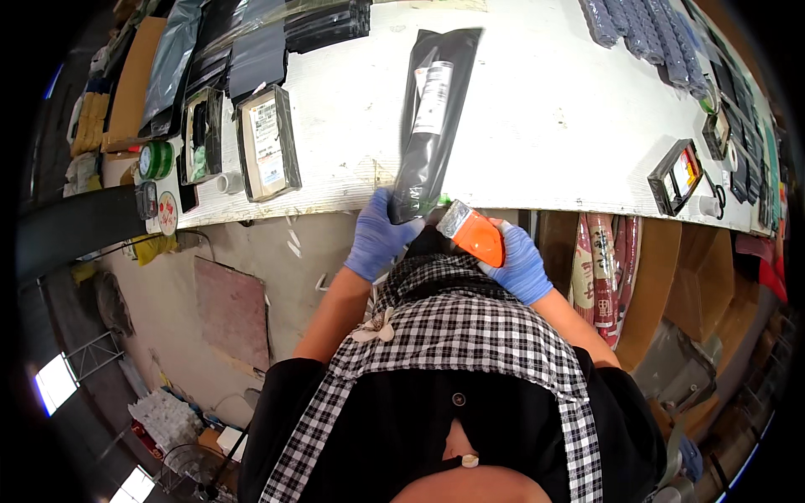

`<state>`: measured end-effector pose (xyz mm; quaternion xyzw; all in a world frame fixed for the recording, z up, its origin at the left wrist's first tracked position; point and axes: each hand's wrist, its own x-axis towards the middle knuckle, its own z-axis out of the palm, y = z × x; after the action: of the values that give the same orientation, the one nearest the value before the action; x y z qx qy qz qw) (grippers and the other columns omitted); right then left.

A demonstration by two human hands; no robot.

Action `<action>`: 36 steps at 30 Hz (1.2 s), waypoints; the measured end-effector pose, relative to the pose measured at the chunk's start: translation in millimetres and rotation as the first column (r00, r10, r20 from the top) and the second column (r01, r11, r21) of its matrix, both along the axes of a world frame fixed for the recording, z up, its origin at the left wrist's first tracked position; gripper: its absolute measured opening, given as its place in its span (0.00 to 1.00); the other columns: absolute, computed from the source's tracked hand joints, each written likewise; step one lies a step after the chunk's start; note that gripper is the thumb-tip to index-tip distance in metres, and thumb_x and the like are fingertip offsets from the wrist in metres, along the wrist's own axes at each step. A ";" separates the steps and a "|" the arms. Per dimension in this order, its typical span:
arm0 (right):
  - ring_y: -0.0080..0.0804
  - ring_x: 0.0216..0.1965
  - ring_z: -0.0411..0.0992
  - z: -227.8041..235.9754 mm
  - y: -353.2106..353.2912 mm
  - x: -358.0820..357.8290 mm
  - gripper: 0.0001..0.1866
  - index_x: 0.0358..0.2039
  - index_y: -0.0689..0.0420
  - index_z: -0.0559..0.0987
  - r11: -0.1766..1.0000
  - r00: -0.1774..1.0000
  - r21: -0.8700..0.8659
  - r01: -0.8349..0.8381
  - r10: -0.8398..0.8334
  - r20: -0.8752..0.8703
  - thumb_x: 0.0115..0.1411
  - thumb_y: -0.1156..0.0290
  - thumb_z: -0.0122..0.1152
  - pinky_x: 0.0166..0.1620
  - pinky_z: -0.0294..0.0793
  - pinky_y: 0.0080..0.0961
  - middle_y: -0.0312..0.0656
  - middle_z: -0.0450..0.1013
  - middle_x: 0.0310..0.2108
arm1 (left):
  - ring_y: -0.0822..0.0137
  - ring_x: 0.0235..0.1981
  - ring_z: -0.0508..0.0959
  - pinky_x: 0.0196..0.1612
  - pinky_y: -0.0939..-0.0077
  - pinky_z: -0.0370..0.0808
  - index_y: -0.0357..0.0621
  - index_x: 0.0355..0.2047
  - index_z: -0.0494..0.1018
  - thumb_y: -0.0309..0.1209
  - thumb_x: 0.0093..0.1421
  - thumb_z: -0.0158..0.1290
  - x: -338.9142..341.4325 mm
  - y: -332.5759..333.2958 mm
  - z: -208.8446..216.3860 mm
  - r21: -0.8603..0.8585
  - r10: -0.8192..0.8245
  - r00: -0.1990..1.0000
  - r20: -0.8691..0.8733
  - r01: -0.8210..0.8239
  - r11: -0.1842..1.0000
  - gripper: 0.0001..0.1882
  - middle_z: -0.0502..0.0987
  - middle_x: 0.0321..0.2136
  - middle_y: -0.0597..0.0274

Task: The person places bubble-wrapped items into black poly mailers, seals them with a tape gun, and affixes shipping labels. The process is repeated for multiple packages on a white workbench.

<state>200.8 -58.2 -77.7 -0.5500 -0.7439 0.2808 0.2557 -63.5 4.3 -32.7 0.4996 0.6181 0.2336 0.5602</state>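
A long black plastic mailing bag with a white label lies on the white table, its narrow near end reaching past the front edge. My left hand, in a blue glove, is closed on that near end at its left side. In my gloved right hand is an orange hand tool with a broad, silvery-grey end; its exact kind does not show. That end points at the bag's near end, beside a small bit of green. Whether tool and bag touch, I cannot tell.
Flat dark bags are stacked at the back left, near two open boxes holding papers and small things. A green tape roll stands at the left edge. Bubble-wrap rolls, a small box and black scissors are on the right.
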 end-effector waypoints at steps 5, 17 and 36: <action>0.49 0.42 0.74 11.9 16.7 -31.0 0.41 0.58 0.58 0.66 0.990 0.989 0.038 -0.136 0.138 -0.053 0.44 0.64 0.73 0.47 0.75 0.40 0.52 0.74 0.41 | 0.58 0.53 0.73 0.55 0.63 0.72 0.50 0.56 0.69 0.52 0.51 0.60 -13.3 -36.2 -58.1 -0.624 0.594 0.227 0.772 0.087 0.777 0.35 0.75 0.52 0.65; 0.48 0.35 0.75 60.5 36.2 -67.3 0.41 0.62 0.52 0.65 0.973 0.983 -0.169 -0.156 0.170 0.071 0.47 0.58 0.70 0.40 0.77 0.37 0.49 0.74 0.37 | 0.51 0.46 0.73 0.46 0.63 0.74 0.43 0.55 0.63 0.33 0.42 0.68 -9.2 -61.3 -72.9 0.728 0.333 0.824 -0.458 0.134 0.672 0.40 0.69 0.48 0.49; 0.46 0.41 0.77 90.5 70.6 -41.0 0.28 0.54 0.42 0.75 0.677 0.896 -0.715 -0.176 0.411 0.169 0.50 0.57 0.62 0.44 0.77 0.38 0.47 0.78 0.37 | 0.64 0.28 0.80 0.23 0.74 0.80 0.42 0.42 0.72 0.38 0.62 0.55 -38.1 -41.0 -75.6 -0.424 0.608 0.575 0.547 -0.436 0.794 0.14 0.78 0.32 0.59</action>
<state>159.8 12.4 12.8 -0.5137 -0.6978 0.4802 -0.1362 -101.6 -36.7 -108.3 0.1048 0.5225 0.4724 0.7020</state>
